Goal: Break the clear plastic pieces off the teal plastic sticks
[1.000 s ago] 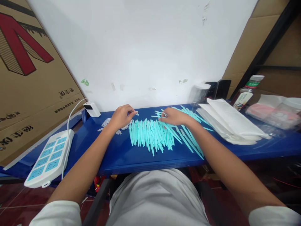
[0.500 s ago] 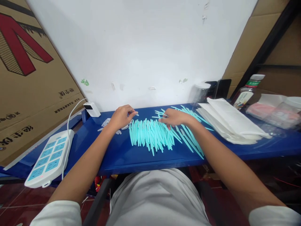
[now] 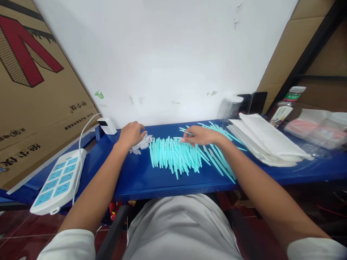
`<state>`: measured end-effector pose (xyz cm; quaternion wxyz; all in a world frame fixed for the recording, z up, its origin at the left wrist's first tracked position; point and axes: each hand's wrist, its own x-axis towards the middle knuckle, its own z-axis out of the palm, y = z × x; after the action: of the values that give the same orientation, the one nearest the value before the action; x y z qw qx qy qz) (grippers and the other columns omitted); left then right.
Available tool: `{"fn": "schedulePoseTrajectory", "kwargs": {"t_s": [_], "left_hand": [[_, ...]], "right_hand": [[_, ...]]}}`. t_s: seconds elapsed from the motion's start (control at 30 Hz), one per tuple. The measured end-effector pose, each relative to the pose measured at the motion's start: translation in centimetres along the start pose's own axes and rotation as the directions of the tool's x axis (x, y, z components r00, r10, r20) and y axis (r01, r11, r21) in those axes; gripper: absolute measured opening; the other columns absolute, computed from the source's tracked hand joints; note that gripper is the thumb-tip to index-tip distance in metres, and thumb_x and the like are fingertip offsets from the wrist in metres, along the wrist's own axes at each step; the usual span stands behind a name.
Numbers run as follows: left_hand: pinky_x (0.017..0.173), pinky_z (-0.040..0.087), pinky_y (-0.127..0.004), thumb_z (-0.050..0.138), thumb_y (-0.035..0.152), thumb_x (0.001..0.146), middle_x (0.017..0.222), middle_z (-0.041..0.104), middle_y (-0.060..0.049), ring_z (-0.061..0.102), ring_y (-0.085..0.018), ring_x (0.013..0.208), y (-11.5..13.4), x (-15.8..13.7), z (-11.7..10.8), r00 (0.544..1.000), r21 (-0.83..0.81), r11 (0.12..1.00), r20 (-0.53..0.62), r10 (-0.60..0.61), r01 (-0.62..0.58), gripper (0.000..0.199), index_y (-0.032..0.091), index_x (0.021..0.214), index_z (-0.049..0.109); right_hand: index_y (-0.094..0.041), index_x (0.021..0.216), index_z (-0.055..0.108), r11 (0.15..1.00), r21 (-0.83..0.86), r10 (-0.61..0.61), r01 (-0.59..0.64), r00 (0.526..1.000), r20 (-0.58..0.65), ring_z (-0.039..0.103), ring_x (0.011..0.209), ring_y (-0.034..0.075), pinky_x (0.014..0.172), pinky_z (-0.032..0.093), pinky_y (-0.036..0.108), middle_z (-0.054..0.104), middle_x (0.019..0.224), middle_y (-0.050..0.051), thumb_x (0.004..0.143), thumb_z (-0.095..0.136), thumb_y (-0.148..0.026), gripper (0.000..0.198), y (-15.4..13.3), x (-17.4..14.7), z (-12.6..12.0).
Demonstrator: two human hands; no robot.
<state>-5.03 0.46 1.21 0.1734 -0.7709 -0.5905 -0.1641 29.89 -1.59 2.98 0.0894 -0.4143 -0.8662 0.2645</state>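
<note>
My left hand (image 3: pixel 132 134) is over the left part of the table, fingers bent, thumb and forefinger slightly apart. Nothing shows between them. Just beside it lies a small heap of clear plastic caps (image 3: pixel 141 144). My right hand (image 3: pixel 199 135) is closed on a slim teal stick (image 3: pixel 189 133) with its fingertips above the dense row of teal sticks (image 3: pixel 173 155). A pale-tipped piece (image 3: pixel 177 138) juts left from those fingers. More loose teal sticks (image 3: pixel 219 164) lie under and beyond the right wrist, partly hidden by the forearm.
The blue table (image 3: pixel 141 184) meets a white wall. At left are a power strip (image 3: pixel 58 180), a white device (image 3: pixel 107 125) with a cable and a large carton (image 3: pixel 40 90). White bags (image 3: pixel 271 141), a lidded jar (image 3: pixel 231 106) and a bottle (image 3: pixel 284 104) stand or lie at right.
My left hand has moved left and back to the clear caps; the small clear piece at its fingertips no longer shows. My right hand has shifted slightly, still gripping a teal stick.
</note>
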Motion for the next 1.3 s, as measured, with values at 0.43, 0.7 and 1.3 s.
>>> {"fn": "schedulePoseTrajectory", "kwargs": {"t_s": [0.43,0.7,1.3], "left_hand": [[0.068,0.049,-0.029,0.064,0.055,0.095,0.081,0.075,-0.006,0.066,-0.018,0.074,8.4,-1.1,-1.2,0.946,-0.798,0.584,0.061,0.320,-0.146,0.041,0.017,0.089,0.078],[0.069,0.048,-0.027,0.066,0.053,0.095,0.086,0.077,-0.006,0.067,-0.017,0.077,6.6,-0.3,-1.3,0.967,-0.745,0.656,0.056,0.249,-0.126,0.038,0.017,0.090,0.079],[0.063,0.047,-0.027,0.061,0.054,0.094,0.070,0.071,-0.005,0.063,-0.017,0.064,3.2,0.4,-1.5,0.956,-0.664,0.745,0.176,0.234,-0.060,0.042,0.016,0.082,0.075]], "right_hand": [[-0.019,0.077,0.063,0.978,0.043,-0.189,0.203,0.957,-0.220,0.055,0.062,0.015,0.064,0.037,0.030,0.069,0.071,0.004,0.100,0.054,-0.053,0.043,-1.9,0.0,1.0],[-0.018,0.081,0.066,0.978,0.027,-0.197,0.206,0.959,-0.203,0.057,0.063,0.015,0.064,0.040,0.029,0.071,0.072,0.005,0.102,0.053,-0.050,0.040,-1.4,-0.1,0.5],[-0.017,0.071,0.061,0.992,0.072,-0.100,0.102,0.995,-0.024,0.057,0.053,0.014,0.058,0.042,0.028,0.069,0.064,0.005,0.098,0.057,-0.051,0.043,-0.3,-1.0,-1.0]]}}
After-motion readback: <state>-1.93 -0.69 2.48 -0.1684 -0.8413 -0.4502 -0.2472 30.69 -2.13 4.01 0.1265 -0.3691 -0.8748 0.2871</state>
